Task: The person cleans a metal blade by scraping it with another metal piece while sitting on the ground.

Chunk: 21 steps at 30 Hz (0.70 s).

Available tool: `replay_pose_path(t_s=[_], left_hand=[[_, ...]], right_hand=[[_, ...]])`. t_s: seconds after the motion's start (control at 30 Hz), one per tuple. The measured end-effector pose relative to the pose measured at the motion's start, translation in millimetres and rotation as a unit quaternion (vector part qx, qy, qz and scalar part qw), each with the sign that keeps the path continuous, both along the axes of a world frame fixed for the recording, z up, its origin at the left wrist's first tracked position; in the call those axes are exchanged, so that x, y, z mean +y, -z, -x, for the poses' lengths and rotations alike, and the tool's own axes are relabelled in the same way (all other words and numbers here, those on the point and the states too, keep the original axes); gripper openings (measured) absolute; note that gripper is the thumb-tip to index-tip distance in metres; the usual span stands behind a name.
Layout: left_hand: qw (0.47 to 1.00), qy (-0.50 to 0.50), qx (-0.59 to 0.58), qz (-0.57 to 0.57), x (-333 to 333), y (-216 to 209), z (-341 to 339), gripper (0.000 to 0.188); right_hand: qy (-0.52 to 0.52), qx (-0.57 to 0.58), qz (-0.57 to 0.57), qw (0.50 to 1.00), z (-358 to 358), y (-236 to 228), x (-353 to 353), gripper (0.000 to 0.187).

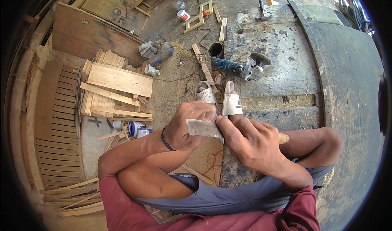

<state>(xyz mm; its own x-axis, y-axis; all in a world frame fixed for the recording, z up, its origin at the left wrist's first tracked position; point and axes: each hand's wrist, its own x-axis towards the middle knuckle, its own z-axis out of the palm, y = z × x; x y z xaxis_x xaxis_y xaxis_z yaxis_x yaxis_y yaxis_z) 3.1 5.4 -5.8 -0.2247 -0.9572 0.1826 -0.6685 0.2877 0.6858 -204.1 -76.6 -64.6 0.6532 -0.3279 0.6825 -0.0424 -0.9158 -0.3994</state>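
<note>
Both my hands come together over my lap around a flat grey metal blade (203,128), wide like a chisel's or a scraper's. My right hand (255,143) is closed on it, thumb and fingers at its right end. A rounded wooden handle (283,138) sticks out past this palm and seems to belong to the same tool, though the join is hidden. My left hand (188,122) is closed with its fingers curled behind and above the blade, which crosses in front of the palm. What its fingertips press on is partly hidden.
Ahead on the worn bench (281,39) lie a blue angle grinder (237,67) and a hammer (263,10). Left of my feet are stacked wooden boards (118,80), a power tool (157,51) and paint buckets (135,129). Cables, a wooden frame (200,17) and sawdust cover the floor.
</note>
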Motion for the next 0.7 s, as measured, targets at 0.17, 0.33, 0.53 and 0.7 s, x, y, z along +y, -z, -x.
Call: replay_pose_path(t_s=[0.17, 0.33, 0.53, 0.7], left_hand=[[0.999, 0.014, -0.041, 0.034, -2, 0, -2, 0.014], [0.997, 0.004, -0.049, 0.051, -4, 0, 2, 0.012], [0.999, -0.032, -0.021, -0.011, 1, -15, 17, 0.007], [0.999, -0.048, 0.009, -0.006, 2, -6, 8, 0.008]], right_hand=[[0.013, 0.013, -0.001, 1.000, 0, 0, 1, 0.046], [0.013, -0.001, -0.027, 1.000, -1, 2, 0, 0.048], [0.032, 0.006, -0.062, 0.998, 1, -4, -9, 0.050], [0.017, -0.020, -0.070, 0.997, 5, -4, -9, 0.051]])
